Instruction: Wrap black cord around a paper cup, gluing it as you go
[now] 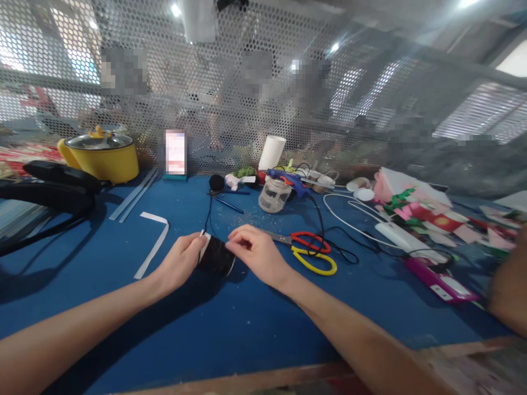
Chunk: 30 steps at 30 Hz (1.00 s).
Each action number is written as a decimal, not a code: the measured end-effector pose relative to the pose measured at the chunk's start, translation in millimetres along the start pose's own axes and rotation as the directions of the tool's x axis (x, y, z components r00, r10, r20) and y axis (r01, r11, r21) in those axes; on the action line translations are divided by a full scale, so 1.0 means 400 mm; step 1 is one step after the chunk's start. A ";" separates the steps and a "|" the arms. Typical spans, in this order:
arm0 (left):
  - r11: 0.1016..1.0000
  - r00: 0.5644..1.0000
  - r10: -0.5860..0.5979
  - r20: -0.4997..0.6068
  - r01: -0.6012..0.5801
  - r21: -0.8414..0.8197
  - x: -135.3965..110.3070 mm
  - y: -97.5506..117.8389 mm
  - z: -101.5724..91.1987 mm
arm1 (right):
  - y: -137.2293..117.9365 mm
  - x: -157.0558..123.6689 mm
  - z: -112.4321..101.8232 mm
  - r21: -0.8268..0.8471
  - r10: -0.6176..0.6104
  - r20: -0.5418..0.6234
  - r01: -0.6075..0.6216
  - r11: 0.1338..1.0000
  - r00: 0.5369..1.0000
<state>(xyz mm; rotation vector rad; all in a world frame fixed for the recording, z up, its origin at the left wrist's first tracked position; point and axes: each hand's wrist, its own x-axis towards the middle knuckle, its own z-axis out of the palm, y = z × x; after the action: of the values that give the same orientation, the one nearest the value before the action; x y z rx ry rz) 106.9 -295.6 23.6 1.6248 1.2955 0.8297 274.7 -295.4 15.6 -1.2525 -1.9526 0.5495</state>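
A short cylinder wrapped in black yarn (217, 257), with a pale strip showing at its left end, is tilted just above the blue table. My left hand (183, 258) grips its left end, thumb on top. At its right edge, my right hand (257, 253) is closed in a pinch, apparently on the black yarn; the fingertips partly hide what is between them. From a black yarn ball (217, 182) farther back, a thin strand runs down to the cylinder. Scissors (307, 249) with red and yellow handles lie right of my right hand.
A white strip (158, 241) lies left. Behind stand a yellow pot (105, 159), a lit phone (175, 153) and a clear jar (274, 196) with a blue glue gun (290, 180) over it. Cables, a purple power strip (440, 281) and paper pieces (436, 219) occupy the right, near another person's arm (510, 282).
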 end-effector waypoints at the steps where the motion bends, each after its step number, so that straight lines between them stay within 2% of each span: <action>1: 1.000 1.000 0.008 0.006 -0.008 0.003 -0.003 -0.007 -0.001 | 0.003 0.003 -0.005 0.004 0.017 -0.061 -0.017 1.000 0.998; 4: 0.999 0.999 0.033 0.018 -0.033 0.033 -0.014 -0.019 -0.006 | 0.003 0.005 -0.058 -0.014 0.084 -0.130 -0.087 0.996 0.988; 7: 0.996 0.998 0.049 0.047 -0.053 0.078 -0.021 -0.021 -0.012 | 0.000 0.008 -0.148 -0.009 0.145 -0.155 -0.148 0.989 0.977; 9: 0.994 0.997 0.038 0.066 -0.044 0.096 -0.023 -0.022 -0.014 | 0.006 0.021 -0.213 -0.039 0.126 -0.242 -0.139 0.990 0.962; 10: 0.993 0.997 0.034 0.073 -0.042 0.108 -0.022 -0.022 -0.015 | 0.014 0.033 -0.243 -0.076 0.100 -0.336 -0.133 0.988 0.936; 12: 0.987 0.996 0.035 0.086 -0.048 0.152 -0.020 -0.022 -0.016 | 0.039 0.068 -0.295 -0.177 0.080 -0.546 -0.208 0.962 0.834; 14: 0.974 0.994 0.044 0.098 -0.064 0.217 -0.019 -0.019 -0.018 | 0.074 0.111 -0.329 -0.180 0.226 -0.603 -0.406 0.896 0.765; 15: 0.965 0.993 0.051 0.106 -0.076 0.251 -0.019 -0.017 -0.020 | 0.093 0.132 -0.339 -0.132 0.350 -0.553 -0.494 0.859 0.756; 17: 0.934 0.988 0.096 0.121 -0.132 0.331 -0.019 -0.009 -0.025 | 0.131 0.170 -0.345 -0.066 0.480 -0.445 -0.562 0.824 0.756; 20: 0.856 0.973 0.167 0.160 -0.223 0.466 -0.020 0.003 -0.035 | 0.173 0.204 -0.331 0.035 0.590 -0.268 -0.604 0.796 0.762; 23: 0.824 0.966 0.127 0.225 -0.229 0.518 -0.021 0.011 -0.045 | 0.198 0.210 -0.309 0.126 0.637 -0.156 -0.624 0.771 0.755; 25: 0.826 0.962 0.096 0.256 -0.221 0.518 -0.021 0.014 -0.051 | 0.209 0.205 -0.293 0.179 0.628 -0.171 -0.603 0.778 0.759; 30: 0.840 0.961 0.055 0.271 -0.191 0.508 -0.018 0.015 -0.061 | 0.209 0.185 -0.253 0.263 0.509 -0.344 -0.440 0.859 0.789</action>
<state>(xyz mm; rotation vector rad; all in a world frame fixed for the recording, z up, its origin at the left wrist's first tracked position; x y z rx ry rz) 85.8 -297.5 39.0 2.1910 1.3172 0.3251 383.2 -196.0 48.5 -1.6120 -1.2131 0.6286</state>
